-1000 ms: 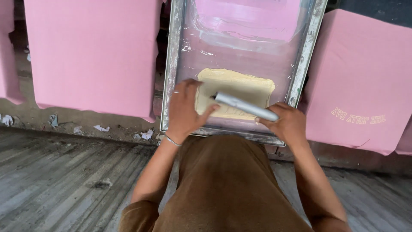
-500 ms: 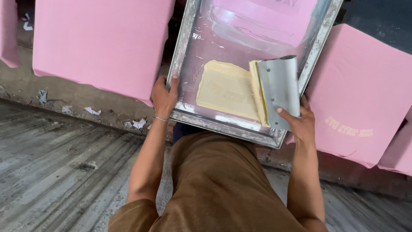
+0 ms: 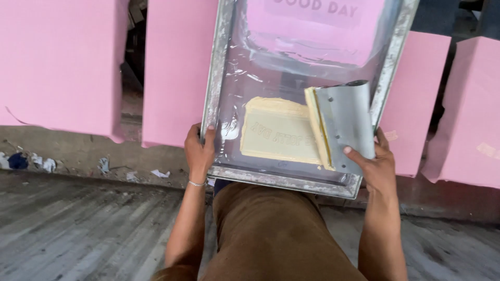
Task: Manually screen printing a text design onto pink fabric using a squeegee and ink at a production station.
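While the right hand (image 3: 377,169) grips it, squeegee (image 3: 341,127) blade runs near-vertical, facing left.

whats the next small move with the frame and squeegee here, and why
Probably shift the screen frame sideways onto the next pink panel: the left hand grips its corner, the right hand holds the squeegee parked at the right, and cream ink lies spread.

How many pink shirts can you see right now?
5. One far left, one left of the frame, one under the screen, one right of the frame, one far right. More may lie out of view.
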